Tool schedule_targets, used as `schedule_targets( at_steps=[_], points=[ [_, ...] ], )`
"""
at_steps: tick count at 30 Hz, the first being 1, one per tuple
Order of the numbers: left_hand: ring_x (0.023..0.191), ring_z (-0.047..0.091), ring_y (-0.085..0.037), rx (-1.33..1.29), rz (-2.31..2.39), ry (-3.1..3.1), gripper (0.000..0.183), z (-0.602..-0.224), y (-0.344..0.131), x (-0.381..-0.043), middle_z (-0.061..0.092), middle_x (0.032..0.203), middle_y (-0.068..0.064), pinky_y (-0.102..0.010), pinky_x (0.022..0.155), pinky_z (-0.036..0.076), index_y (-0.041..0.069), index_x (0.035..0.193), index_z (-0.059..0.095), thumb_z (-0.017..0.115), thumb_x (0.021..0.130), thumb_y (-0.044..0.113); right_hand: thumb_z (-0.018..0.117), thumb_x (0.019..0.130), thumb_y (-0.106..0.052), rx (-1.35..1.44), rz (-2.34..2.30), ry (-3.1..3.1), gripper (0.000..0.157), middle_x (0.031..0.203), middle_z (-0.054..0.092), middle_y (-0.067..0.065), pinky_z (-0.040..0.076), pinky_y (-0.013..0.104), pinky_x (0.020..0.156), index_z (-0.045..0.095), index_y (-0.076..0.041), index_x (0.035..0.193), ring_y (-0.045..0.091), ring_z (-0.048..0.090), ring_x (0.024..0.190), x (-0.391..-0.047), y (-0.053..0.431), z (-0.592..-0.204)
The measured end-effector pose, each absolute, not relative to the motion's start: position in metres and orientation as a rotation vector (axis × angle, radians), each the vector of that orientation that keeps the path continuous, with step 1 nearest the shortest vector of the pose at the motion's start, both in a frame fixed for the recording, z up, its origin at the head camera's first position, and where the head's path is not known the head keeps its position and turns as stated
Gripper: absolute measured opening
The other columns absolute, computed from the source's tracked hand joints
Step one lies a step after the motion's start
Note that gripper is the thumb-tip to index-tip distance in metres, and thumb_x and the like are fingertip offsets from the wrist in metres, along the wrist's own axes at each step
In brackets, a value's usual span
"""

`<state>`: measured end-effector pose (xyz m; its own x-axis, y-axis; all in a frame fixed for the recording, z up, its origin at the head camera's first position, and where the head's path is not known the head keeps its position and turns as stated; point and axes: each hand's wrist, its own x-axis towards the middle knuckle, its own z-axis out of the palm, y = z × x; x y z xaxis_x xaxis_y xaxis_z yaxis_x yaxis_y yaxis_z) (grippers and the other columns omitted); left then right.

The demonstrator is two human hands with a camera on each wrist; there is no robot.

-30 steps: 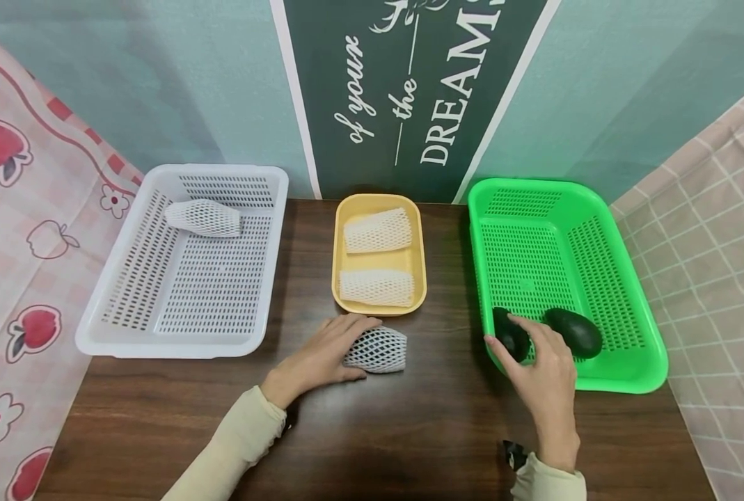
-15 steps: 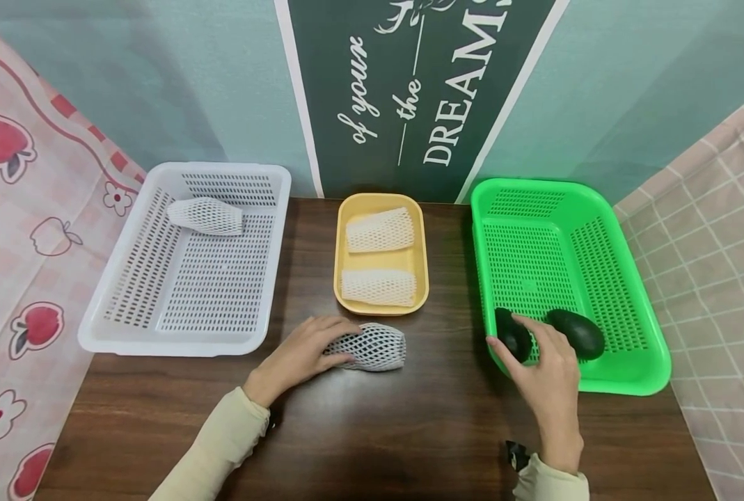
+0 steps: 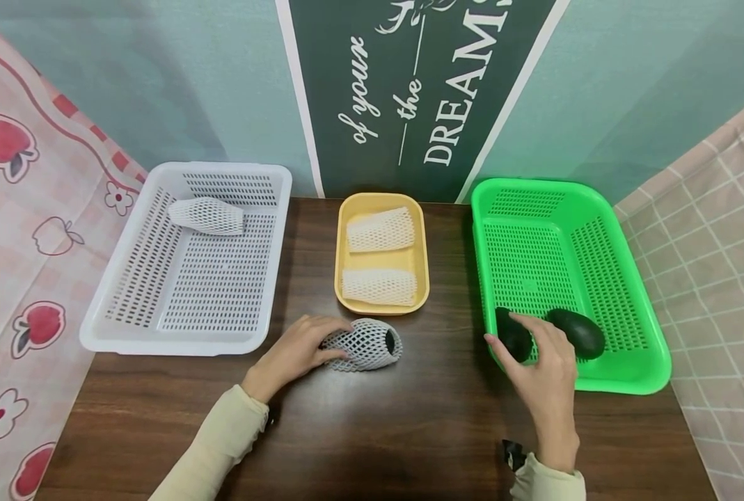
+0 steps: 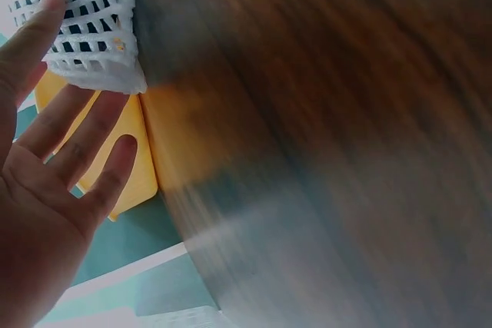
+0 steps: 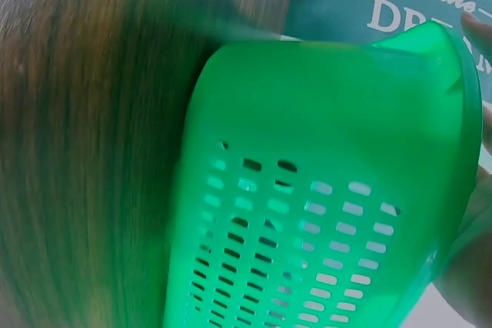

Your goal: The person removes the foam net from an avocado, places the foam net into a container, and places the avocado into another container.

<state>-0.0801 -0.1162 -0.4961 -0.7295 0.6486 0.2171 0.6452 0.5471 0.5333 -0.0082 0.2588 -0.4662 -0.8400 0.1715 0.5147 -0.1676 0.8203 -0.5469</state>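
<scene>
Where the lower edge of the head view cuts off both forearms, pale sleeves lead to the hands. On the wood-grain table, the left hand pinches the left end of a foam net. Left wrist view: thumb across the mesh, some fingertips hidden behind it, little finger splayed free. A dark object shows at the net's right-hand mouth; the remainder is seen only through mesh.

To the right, the right hand sits over the near left part of a green basket, thumb and fingers apart on either side of one avocado. This fruit lies near the left wall, partly covered; finger contact cannot be made out. Right wrist view: basket wall blocks the interior, frame edge crops the hand, table blurred. A second avocado lies just beside, its lower left behind the hand.

Farther back, a yellow tray holds two nets, a near one roughly level and a far one tilted. At left, a white basket has another net toward its far left corner; contents unreadable.

Behind, a dark panel on teal backing carries sideways lettering, "of your", "the", "DREAM", the next letter cut off above.
</scene>
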Motion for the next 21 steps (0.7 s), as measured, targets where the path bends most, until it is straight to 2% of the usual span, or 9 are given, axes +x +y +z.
schedule_targets(
  at_steps=[4, 9, 15, 21],
  points=[
    [0.101, 0.071, -0.015, 1.164, 0.945, 2.754, 0.039, -0.497, -0.117, -0.082, 0.075, 0.109, 0.002, -0.036, 0.083, 0.052, 0.015, 0.111, 0.071, 0.081, 0.078, 0.031, 0.084, 0.077, -0.035, 0.079, 0.830, -2.334, 0.046, 0.104, 0.072, 0.018, 0.037, 0.025, 0.099, 0.073, -0.002, 0.109, 0.036, 0.061, 0.101, -0.012, 0.254, -0.467],
    [0.102, 0.070, -0.017, 1.162, 0.928, 2.751, 0.037, -0.500, -0.117, -0.083, 0.075, 0.108, 0.001, -0.038, 0.087, 0.052, 0.014, 0.109, 0.070, 0.081, 0.077, 0.030, 0.071, 0.088, -0.046, 0.241, 0.879, -2.141, 0.052, 0.095, 0.071, 0.024, 0.038, 0.017, 0.102, 0.073, 0.006, 0.097, 0.038, 0.060, 0.092, -0.018, 0.238, -0.463],
    [0.102, 0.068, -0.018, 1.162, 0.865, 2.788, 0.036, -0.502, -0.116, -0.084, 0.074, 0.107, 0.002, -0.038, 0.088, 0.050, 0.015, 0.108, 0.069, 0.081, 0.077, 0.030, 0.071, 0.091, -0.035, 0.449, 0.959, -2.013, 0.044, 0.084, 0.068, 0.024, 0.046, 0.015, 0.097, 0.071, 0.009, 0.085, 0.034, 0.062, 0.082, -0.026, 0.208, -0.458],
    [0.099, 0.067, -0.017, 1.198, 0.825, 2.816, 0.033, -0.507, -0.115, -0.085, 0.074, 0.105, 0.003, -0.037, 0.087, 0.050, 0.017, 0.106, 0.068, 0.080, 0.078, 0.029, 0.072, 0.090, -0.028, 0.549, 1.075, -2.086, 0.033, 0.089, 0.070, 0.018, 0.047, 0.016, 0.095, 0.072, 0.005, 0.091, 0.030, 0.065, 0.085, -0.030, 0.190, -0.470]
  ],
)
